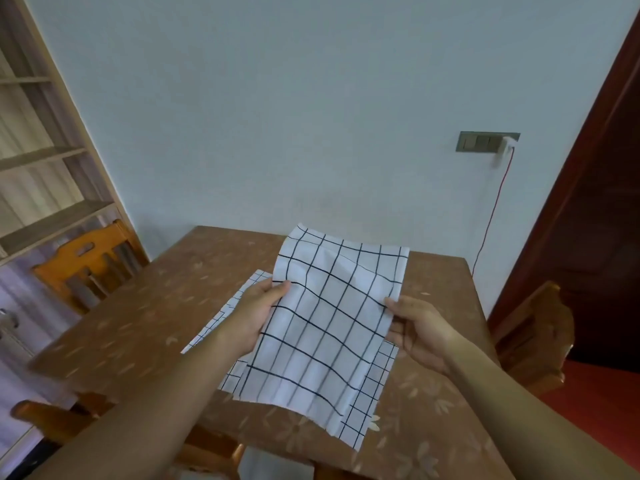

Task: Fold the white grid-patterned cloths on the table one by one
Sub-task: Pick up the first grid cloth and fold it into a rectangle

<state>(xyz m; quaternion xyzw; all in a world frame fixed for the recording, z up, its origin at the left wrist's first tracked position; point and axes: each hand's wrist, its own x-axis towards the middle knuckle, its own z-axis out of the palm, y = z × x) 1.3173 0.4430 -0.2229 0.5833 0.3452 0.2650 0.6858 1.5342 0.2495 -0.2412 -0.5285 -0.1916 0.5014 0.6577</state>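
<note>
Left hand [254,315] pinching left edge of held grid-patterned cloth [325,327], thumb on top, fingers underneath, hidden. Right hand [420,332] pinching right edge, thumb tip on top face, fingers curled beneath. Held cloth raised off brown floral-patterned table [145,306], stretched between fingertips, far end rising beyond them, near end drooping below. Second grid-patterned cloth [375,393] flat on table under hands, showing left of left fingers and below right fingers. Wooden chair [86,265] well left of left fingers.
</note>
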